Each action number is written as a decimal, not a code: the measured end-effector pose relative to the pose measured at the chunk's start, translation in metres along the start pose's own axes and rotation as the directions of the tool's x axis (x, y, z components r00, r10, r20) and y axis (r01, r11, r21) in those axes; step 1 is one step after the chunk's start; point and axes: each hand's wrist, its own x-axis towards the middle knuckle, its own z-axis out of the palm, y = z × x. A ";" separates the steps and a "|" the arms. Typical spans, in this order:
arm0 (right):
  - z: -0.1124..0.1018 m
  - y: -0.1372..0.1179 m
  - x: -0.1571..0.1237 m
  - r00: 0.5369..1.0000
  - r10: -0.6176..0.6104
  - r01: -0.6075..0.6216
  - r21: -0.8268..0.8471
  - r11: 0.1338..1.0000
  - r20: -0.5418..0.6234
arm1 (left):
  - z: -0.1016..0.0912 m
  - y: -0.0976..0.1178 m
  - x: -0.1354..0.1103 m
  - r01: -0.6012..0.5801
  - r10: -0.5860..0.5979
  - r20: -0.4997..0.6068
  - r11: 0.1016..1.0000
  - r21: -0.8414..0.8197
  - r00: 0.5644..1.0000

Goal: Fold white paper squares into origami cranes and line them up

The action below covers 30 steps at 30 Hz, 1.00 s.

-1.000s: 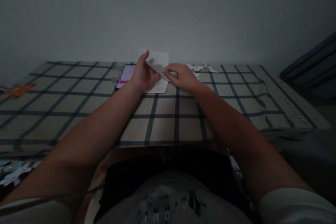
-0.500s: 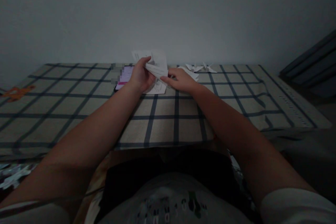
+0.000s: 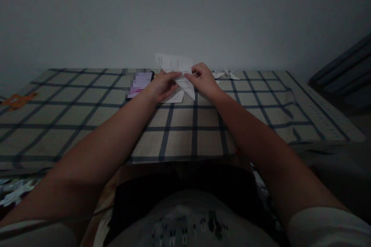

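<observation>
A partly folded white sheet of paper [image 3: 185, 84] is held up just above the checked cloth. My left hand [image 3: 162, 85] pinches its left side. My right hand [image 3: 203, 79] pinches its top right edge, fingers curled. One pointed flap of the sheet hangs down between the hands. A flat white printed sheet [image 3: 175, 96] lies on the cloth under my left hand. More white paper [image 3: 173, 61] stands behind the hands by the wall.
A phone [image 3: 140, 82] with a lit pinkish screen lies left of the hands. Two small white folded paper cranes [image 3: 226, 74] sit to the right near the wall. An orange object [image 3: 17, 99] lies at the far left. The checked cloth [image 3: 179, 131] covers the surface.
Both hands have turned the folded sheet; a pointed flap now hangs down between them. My right hand rose from the cloth to the sheet's top edge, and my left hand dropped lower.
</observation>
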 end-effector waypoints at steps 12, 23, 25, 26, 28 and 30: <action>0.011 0.005 -0.003 0.932 0.339 -0.358 0.465 0.810 0.128 | 0.004 -0.002 -0.001 -0.052 0.053 -0.053 0.998 0.016 0.997; 0.010 0.002 0.001 0.926 0.364 -0.360 0.513 0.779 0.097 | 0.001 -0.003 -0.001 0.014 -0.013 -0.040 1.000 0.007 0.999; 0.009 0.001 0.001 0.919 0.384 -0.373 0.503 0.780 0.085 | 0.000 -0.005 0.001 0.026 -0.026 -0.041 1.000 -0.013 0.999; 0.008 0.000 0.000 0.915 0.396 -0.381 0.497 0.780 0.080 | 0.000 -0.007 0.001 0.026 -0.027 -0.047 0.999 -0.023 0.999; 0.007 -0.003 -0.001 0.906 0.416 -0.397 0.492 0.775 0.076 | -0.001 -0.009 0.003 0.022 -0.025 -0.067 0.999 -0.042 0.997; 0.007 -0.005 -0.001 0.900 0.428 -0.410 0.499 0.763 0.084 | -0.001 -0.010 0.005 0.023 -0.029 -0.096 0.998 -0.058 0.995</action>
